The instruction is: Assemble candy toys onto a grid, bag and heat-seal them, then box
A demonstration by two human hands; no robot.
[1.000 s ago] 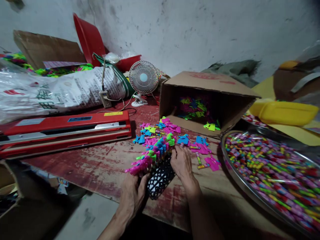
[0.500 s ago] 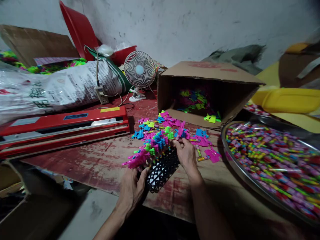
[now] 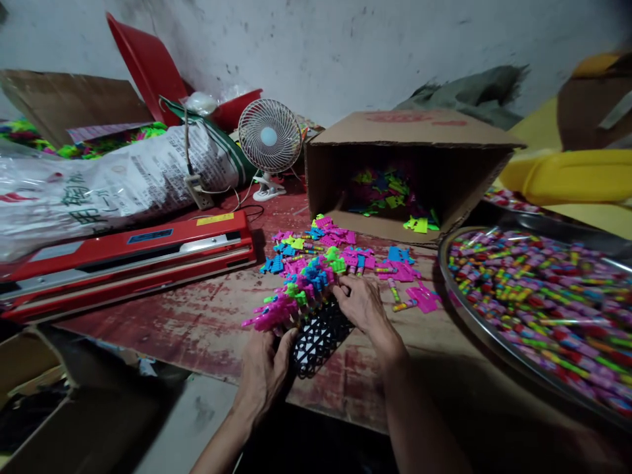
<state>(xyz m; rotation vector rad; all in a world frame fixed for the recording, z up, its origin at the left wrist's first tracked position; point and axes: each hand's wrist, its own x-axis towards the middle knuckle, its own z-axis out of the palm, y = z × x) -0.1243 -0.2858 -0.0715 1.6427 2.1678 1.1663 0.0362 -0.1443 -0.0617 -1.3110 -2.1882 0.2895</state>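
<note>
A slanting row of pink, green and blue plastic toy pieces (image 3: 307,284) stands over a black lattice rack (image 3: 318,339) near the table's front edge. My left hand (image 3: 264,368) is closed around the near end of this row, its thumb along the side by the rack and the other fingers partly hidden. At the far end, my right hand (image 3: 363,306) has its fingers bent together against the row, above the rack. What lies between those fingertips is hidden. Behind the row lies a loose heap of similar pieces (image 3: 340,234), with small patterned tubes (image 3: 405,305) to the right.
An open cardboard box (image 3: 415,128) on its side holds more pieces. To the right stands a large metal basin (image 3: 447,270) of colourful small tubes. A red heat sealer (image 3: 133,253), a white fan (image 3: 269,137) and a printed sack (image 3: 133,164) occupy the left.
My right hand has moved left and slightly down, against the row's far end. The pink piece by its fingertips no longer shows there. My left hand keeps its place; the view shifted slightly.
</note>
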